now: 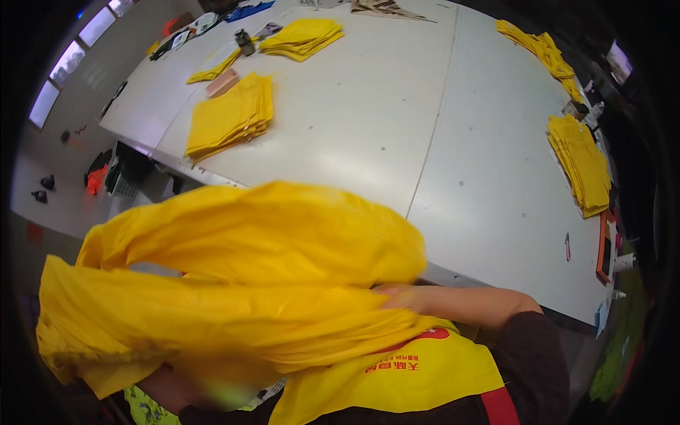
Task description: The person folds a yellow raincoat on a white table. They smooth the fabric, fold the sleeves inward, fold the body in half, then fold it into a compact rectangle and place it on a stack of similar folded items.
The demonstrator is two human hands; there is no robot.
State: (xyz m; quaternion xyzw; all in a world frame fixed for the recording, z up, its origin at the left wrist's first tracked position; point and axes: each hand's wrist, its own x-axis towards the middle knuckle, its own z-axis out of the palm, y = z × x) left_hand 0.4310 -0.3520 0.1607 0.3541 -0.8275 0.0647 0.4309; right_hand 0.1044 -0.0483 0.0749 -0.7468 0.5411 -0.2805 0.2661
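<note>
Beside a white table [347, 127], bright yellow cloth [255, 241] billows, creased; right hand [402, 298] touches it, left hand hidden; either grip, I cannot tell.

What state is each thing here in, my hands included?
Yellow cloth: loosely bunched
Right hand: against the cloth, grip unclear
Left hand: not clearly visible
Apron: worn
Nearest yellow stack: folded
Dark jar: standing
Yellow stack right of jar: folded
Right yellow stack: folded
Far-right yellow pile: loosely folded
Pink tool: lying flat

1 pink block [222, 83] near 1 dark jar [244, 43]
</note>
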